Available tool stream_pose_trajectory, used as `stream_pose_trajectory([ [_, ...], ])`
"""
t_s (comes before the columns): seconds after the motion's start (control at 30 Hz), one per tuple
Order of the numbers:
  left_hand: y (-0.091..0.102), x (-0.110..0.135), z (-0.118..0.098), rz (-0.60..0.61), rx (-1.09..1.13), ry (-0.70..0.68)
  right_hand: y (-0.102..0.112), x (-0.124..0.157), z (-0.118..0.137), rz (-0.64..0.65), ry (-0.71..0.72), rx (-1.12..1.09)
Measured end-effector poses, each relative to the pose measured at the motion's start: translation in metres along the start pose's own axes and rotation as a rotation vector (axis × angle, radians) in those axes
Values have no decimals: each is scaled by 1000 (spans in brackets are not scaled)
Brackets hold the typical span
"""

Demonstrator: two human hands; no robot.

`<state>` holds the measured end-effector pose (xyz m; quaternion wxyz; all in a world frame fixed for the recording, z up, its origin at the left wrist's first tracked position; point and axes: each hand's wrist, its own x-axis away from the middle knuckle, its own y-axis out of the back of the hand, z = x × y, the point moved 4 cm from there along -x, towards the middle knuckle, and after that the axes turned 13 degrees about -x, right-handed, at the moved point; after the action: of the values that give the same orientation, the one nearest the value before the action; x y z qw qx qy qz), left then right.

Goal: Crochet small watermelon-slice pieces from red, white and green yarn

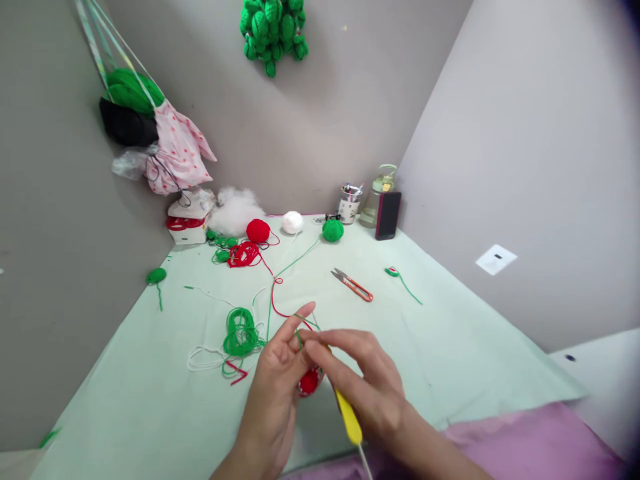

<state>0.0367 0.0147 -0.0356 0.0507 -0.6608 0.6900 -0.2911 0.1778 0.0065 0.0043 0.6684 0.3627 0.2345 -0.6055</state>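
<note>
head view: a yellow-handled crochet hook (349, 417) is pinched in the grip of the right hand (373, 377), thumb against fingers. a small red crochet piece (309, 382) is pinched by the left hand (277, 373), just below its thumb, over the near part of the table (470, 340). some green yarn (299, 339) is looped round the left fingers too. orange snips (354, 287) are seen farther off, and a red ball (258, 231), white ball (293, 223) and green ball (333, 231) are set toward the back.

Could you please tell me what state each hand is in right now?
Left hand: holding the small red piece.
Right hand: closed on the yellow-handled hook.
</note>
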Motion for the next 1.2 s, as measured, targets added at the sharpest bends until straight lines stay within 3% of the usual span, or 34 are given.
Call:
stream_pose_trajectory([
  [0.1, 2, 1, -2, 50, 38, 80, 9, 0, -4, -80, -75, -86],
  [0.17, 4, 0, -4, 34, 17, 47, 14, -3, -15, -173, -226, -308],
  [0.27, 2, -2, -3, 31, -84, -45, 9, -5, -30, -190, -413, -591],
  [0.4, -5, -8, -8, 91, -222, -123, 3, -11, -36, -151, -472, -583],
  [0.57, -14, -28, -33, 143, -379, -256, 7, -31, -38, -53, -455, -632],
  [0.67, -17, -43, -47, 176, -277, -228, 20, -48, -52, 107, -417, -415],
  [0.7, -16, -48, -52, 165, -242, -221, 25, -51, -61, 197, -421, -241],
  [0.77, -13, -58, -62, 140, -182, -225, 39, -55, -87, 396, -436, 312],
  [0.9, -4, -70, -85, 146, -57, -235, 67, -52, -138, 432, -545, 668],
  [1.03, 4, -74, -106, 130, 28, -259, 74, -42, -169, 516, -650, 799],
  [1.2, 7, -74, -127, 138, 64, -278, 69, -45, -178, 535, -704, 714],
])
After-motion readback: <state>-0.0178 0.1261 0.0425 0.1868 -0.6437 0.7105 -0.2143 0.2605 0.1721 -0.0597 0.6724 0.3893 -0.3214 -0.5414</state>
